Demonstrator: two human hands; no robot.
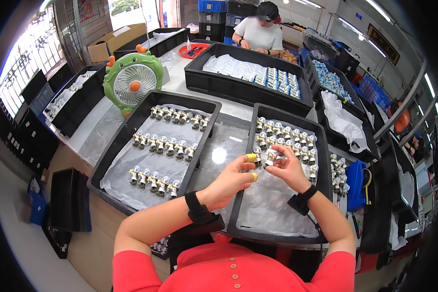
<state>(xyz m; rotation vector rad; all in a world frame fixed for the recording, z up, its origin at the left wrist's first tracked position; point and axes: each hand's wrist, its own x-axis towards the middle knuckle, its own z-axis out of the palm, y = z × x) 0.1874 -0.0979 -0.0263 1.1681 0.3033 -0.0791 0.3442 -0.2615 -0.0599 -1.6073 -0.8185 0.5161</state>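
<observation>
Between the thumb and fingers of my right hand is a small white figurine with gold and dark parts, held above the right black tray. Just left of it is my left hand, its thumb and a finger apart, both tipped with yellow finger covers. Nothing shows in its grasp. Rows of similar figurines stand on white sheeting in the far part of the right tray. Three more rows of figurines fill parts of the left black tray.
A green animal-shaped fan stands behind the left tray. Farther back, a large black tray holds blue-and-white pieces. A person works beyond it. At right are a blue bin and more figurines.
</observation>
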